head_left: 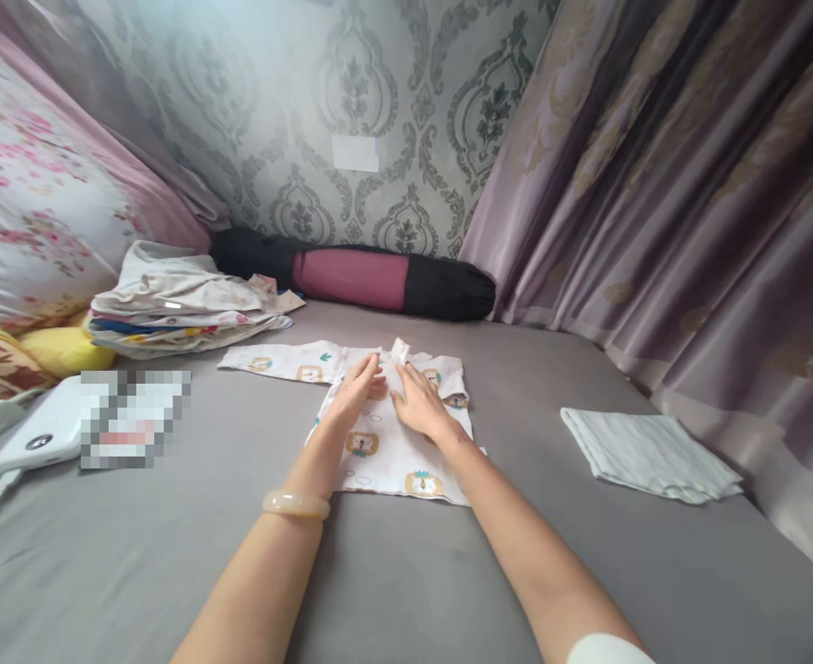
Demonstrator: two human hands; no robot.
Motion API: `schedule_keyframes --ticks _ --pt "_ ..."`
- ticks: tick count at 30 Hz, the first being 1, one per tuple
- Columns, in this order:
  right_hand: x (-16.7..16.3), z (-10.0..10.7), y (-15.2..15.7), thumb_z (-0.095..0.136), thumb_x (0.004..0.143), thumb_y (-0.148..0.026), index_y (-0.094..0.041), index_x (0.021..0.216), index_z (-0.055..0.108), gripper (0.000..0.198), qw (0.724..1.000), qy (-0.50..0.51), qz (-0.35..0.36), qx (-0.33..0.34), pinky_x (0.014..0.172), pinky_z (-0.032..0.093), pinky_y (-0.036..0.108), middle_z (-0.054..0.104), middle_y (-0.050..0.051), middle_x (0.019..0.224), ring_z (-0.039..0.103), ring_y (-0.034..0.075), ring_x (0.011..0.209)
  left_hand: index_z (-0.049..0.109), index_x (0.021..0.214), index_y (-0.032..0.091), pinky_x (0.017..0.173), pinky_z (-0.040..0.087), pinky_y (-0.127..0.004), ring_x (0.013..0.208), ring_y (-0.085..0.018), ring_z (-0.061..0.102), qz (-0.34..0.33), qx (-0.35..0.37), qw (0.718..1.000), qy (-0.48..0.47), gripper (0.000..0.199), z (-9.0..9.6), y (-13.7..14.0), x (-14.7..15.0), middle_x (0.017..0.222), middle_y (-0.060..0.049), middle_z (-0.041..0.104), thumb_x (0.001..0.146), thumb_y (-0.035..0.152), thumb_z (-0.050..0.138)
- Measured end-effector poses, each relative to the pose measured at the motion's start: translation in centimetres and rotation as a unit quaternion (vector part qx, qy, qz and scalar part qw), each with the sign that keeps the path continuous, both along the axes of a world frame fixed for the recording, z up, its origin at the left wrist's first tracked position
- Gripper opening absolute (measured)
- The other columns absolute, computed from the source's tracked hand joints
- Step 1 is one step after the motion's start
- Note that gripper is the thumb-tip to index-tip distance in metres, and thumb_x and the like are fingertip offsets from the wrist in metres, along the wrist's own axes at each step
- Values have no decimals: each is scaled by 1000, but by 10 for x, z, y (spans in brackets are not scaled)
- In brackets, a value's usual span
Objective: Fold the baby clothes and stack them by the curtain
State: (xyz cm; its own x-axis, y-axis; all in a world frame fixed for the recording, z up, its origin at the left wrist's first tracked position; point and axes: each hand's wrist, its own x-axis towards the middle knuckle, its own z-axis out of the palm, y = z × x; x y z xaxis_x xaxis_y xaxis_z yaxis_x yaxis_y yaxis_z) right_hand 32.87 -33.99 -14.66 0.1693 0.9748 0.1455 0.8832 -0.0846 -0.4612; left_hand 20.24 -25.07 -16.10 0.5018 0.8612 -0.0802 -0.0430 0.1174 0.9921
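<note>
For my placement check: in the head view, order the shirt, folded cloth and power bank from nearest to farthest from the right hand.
From the right hand:
1. Shirt: directly beneath it.
2. Folded cloth: apart, to its right.
3. Power bank: farthest, at the left of the view, beyond the left arm.

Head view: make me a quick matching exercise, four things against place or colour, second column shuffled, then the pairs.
1. Printed garment
2. Long roll
3. Folded cloth
4. Bangle

A. Black with a dark pink middle
B. Around the left forearm
C. Beneath the left hand and right hand
D. Pale, at the right on the grey sheet

Pairs: 1-C, 2-A, 3-D, 4-B
</note>
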Motion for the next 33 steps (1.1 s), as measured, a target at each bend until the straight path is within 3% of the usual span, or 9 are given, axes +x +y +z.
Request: schedule_keyframes --ticks 6,10,13,15,18,20,23,28,33 --pt "-22 -3 0 37 97 -39 -16 143 42 51 996 -48 51 -52 115 13 57 27 13 157 21 32 145 37 145 26 86 55 -31 102 -19 67 27 16 999 -3 71 -6 8 0 133 -13 55 87 67 44" --pt "-19 0 -5 39 97 -41 -21 140 47 49 994 -28 82 -61 116 14 54 32 10 156 22 29 145 54 133 22 83 55 -32 90 -18 67 12 14 1000 -15 66 -6 9 -1 113 -10 66 84 66 50" --pt "-7 3 -10 39 96 -35 -24 133 56 42 994 -6 105 -23 116 25 44 43 7 150 36 23 139 65 116 15 82 53 -32 84 -20 67 -7 35 999 12 63 -7 8 -1 91 -8 69 77 65 59" --pt "5 2 -14 40 92 -22 -21 130 58 42 998 -23 59 29 114 28 39 47 8 146 40 21 136 68 108 13 81 52 -33 83 -22 67 -5 60 997 42 61 -8 8 -1 86 -8 69 73 63 63" --pt "27 -2 -24 42 78 -5 -15 139 47 62 991 -82 -73 76 114 27 39 41 12 149 34 24 138 67 109 11 79 52 -34 85 -24 67 23 78 993 89 62 -10 9 0 87 -9 69 71 60 65" --pt "42 -4 -30 44 74 -3 -13 145 38 72 983 -107 -141 52 112 30 40 36 15 150 32 27 138 66 114 11 79 52 -35 86 -25 67 38 81 992 94 65 -11 10 1 90 -11 69 71 60 65" --pt "59 -6 -37 41 78 -3 -11 147 31 70 973 -116 -202 -2 107 35 37 40 16 146 40 26 132 64 118 12 82 51 -37 91 -26 66 52 89 992 68 70 -11 12 3 98 -11 69 69 63 65" --pt "62 -2 -43 36 85 -6 -12 142 39 57 962 -131 -228 -71 98 41 33 49 17 137 51 26 120 61 122 14 92 48 -36 108 -25 59 73 119 990 28 63 -14 16 2 118 -13 64 75 57 62" --pt "57 -1 -45 35 89 -11 -14 139 46 51 959 -154 -204 -119 99 38 34 49 16 140 47 27 124 59 122 15 100 43 -39 116 -25 55 87 191 970 123 47 -18 19 -1 127 -12 60 83 40 54"
